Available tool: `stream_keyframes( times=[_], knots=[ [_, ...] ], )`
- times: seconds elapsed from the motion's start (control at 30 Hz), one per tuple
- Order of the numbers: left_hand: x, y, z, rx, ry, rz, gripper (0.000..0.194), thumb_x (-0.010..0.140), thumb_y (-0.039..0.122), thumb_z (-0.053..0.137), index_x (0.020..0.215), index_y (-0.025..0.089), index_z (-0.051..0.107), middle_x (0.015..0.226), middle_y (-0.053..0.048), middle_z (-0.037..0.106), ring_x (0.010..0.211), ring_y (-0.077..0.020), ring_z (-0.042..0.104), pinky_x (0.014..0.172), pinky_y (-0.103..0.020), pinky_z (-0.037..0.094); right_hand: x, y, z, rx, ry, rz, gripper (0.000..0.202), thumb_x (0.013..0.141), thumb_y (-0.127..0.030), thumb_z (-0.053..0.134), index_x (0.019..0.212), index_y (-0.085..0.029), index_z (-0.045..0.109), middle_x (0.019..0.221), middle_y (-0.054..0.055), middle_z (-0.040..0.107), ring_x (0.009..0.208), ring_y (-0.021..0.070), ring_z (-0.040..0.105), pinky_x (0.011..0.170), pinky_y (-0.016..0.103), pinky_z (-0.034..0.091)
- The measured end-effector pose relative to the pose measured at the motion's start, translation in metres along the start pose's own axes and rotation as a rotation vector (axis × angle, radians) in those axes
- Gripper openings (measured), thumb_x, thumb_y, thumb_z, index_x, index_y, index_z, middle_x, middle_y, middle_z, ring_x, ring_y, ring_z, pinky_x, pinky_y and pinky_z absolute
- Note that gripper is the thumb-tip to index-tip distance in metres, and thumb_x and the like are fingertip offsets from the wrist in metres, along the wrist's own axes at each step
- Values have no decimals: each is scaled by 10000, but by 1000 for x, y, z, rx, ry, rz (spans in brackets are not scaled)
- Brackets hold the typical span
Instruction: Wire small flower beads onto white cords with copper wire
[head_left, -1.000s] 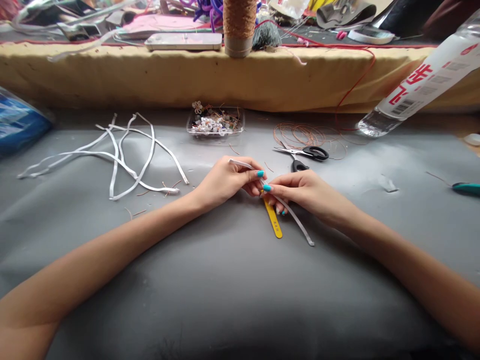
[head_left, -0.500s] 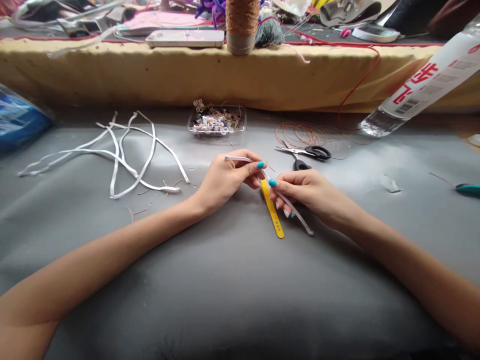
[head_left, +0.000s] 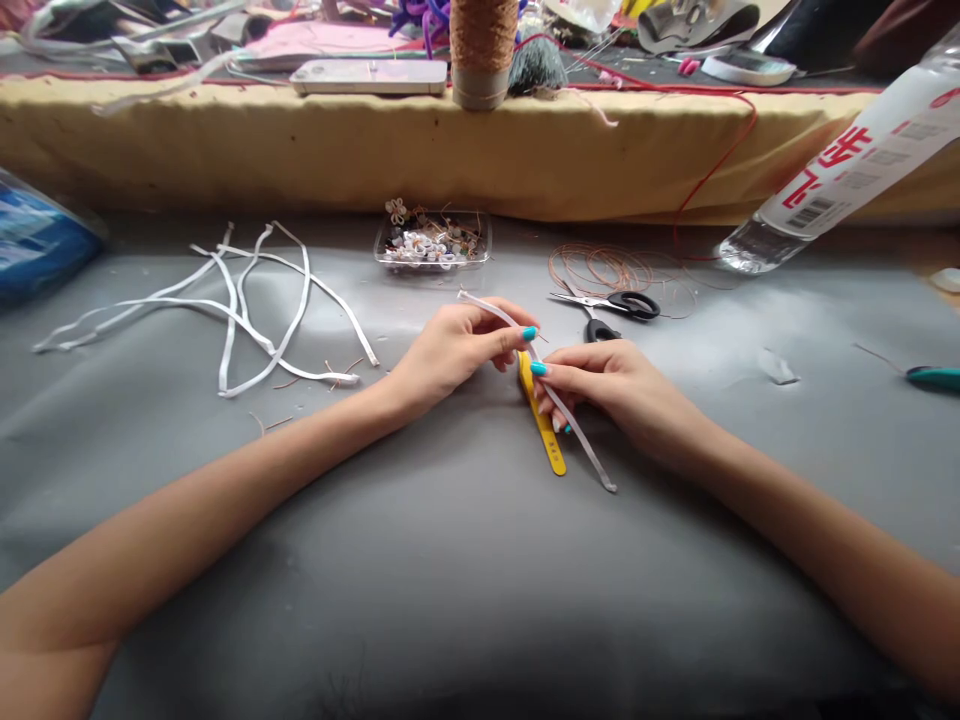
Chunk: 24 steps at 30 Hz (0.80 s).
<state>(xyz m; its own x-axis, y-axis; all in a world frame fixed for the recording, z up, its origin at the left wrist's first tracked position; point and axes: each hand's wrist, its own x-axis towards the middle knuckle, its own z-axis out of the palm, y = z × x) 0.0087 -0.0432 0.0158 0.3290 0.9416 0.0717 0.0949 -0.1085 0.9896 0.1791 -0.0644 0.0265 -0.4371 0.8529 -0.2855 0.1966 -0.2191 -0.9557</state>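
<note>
A thin white strip [head_left: 576, 428] runs diagonally between my two hands. My left hand [head_left: 480, 340] pinches it near its upper end, thumb on top. Just to the right, my right hand [head_left: 600, 382] grips the same strip between thumb and fingers, and the strip's lower end sticks out toward the front. Under the hands a yellow stick [head_left: 550, 440] lies on the grey surface [head_left: 420, 580], its upper end partly covered. A short bit of copper wire shows by my left fingertips; what holds it is unclear.
Several white strips [head_left: 306, 300] lie at the left with wire bits. Behind the hands are a clear tray of beads [head_left: 433, 262], coiled copper wire [head_left: 592, 262] and black-handled scissors [head_left: 634, 305]. A bottle [head_left: 840, 185] leans at the right; a teal-handled tool [head_left: 934, 378] lies beyond.
The strip has turned steeper between my fingers, its lower end shifting toward the front and slightly left. My right hand has moved slightly left.
</note>
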Motion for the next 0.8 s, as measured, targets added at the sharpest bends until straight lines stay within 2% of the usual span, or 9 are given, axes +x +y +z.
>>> stream_keyframes(
  times=[0.13, 0.2, 0.27, 0.33, 0.37, 0.43, 0.6, 0.7, 0.8],
  knots=[
    [2, 2, -12, 221, 358, 308, 260, 767, 345, 566, 960, 171, 550, 809, -30, 556, 688, -115, 520, 653, -253, 432, 2, 5, -3, 153, 53, -17, 207, 701, -323, 630, 637, -126, 623, 610, 15, 601, 489, 74, 530, 504, 193, 434],
    [-1, 0, -14, 433, 424, 546, 214, 798, 302, 528, 984, 196, 544, 903, -55, 551, 830, -158, 514, 767, -309, 415, 2, 6, -2, 208, 91, -36, 181, 700, -307, 630, 670, -129, 643, 656, 25, 622, 533, 83, 555, 545, 199, 449],
    [-6, -3, -13, 688, 270, 757, 177, 813, 247, 488, 968, 223, 571, 931, -65, 566, 913, -186, 496, 839, -354, 383, 1, 6, 0, 240, 135, -52, 177, 692, -310, 631, 689, -133, 651, 671, 29, 629, 587, 101, 573, 589, 215, 460],
    [-12, -6, -8, 868, -65, 837, 230, 814, 214, 470, 1008, 280, 572, 978, -46, 590, 940, -184, 508, 863, -355, 371, -1, 5, 3, 243, 166, -67, 183, 677, -325, 637, 670, -142, 645, 640, 18, 614, 609, 110, 567, 597, 221, 453],
    [-13, -6, -6, 926, -223, 812, 255, 814, 199, 461, 1023, 299, 570, 1004, -40, 597, 962, -181, 513, 882, -353, 365, -2, 5, 4, 236, 178, -77, 191, 671, -336, 638, 648, -146, 636, 617, 10, 600, 603, 109, 555, 586, 219, 444],
    [-16, -6, -4, 991, -387, 726, 288, 813, 181, 446, 1045, 303, 564, 1047, -46, 602, 1016, -190, 508, 922, -372, 343, -3, 6, 6, 206, 196, -93, 214, 672, -354, 629, 606, -150, 615, 585, -2, 568, 589, 103, 525, 563, 213, 418],
    [-18, -2, -2, 1001, -449, 702, 290, 828, 193, 410, 1057, 284, 564, 1084, -53, 598, 1089, -200, 488, 947, -377, 316, -4, 7, 7, 85, 228, -115, 253, 703, -339, 580, 541, -147, 549, 524, -26, 457, 525, 73, 417, 505, 206, 326],
    [-22, -2, 2, 893, -368, 731, 242, 833, 196, 407, 950, 259, 608, 975, -51, 635, 983, -183, 539, 875, -328, 365, -3, 6, 8, 32, 217, -143, 270, 708, -331, 572, 515, -151, 515, 511, -40, 423, 501, 60, 370, 490, 208, 293],
    [-22, 0, 8, 646, -74, 601, 165, 813, 215, 457, 815, 206, 622, 834, -54, 646, 820, -168, 554, 785, -304, 407, -3, 4, 8, -16, 189, -161, 261, 726, -302, 546, 515, -151, 520, 515, -31, 456, 506, 67, 397, 511, 214, 316]
  ],
)
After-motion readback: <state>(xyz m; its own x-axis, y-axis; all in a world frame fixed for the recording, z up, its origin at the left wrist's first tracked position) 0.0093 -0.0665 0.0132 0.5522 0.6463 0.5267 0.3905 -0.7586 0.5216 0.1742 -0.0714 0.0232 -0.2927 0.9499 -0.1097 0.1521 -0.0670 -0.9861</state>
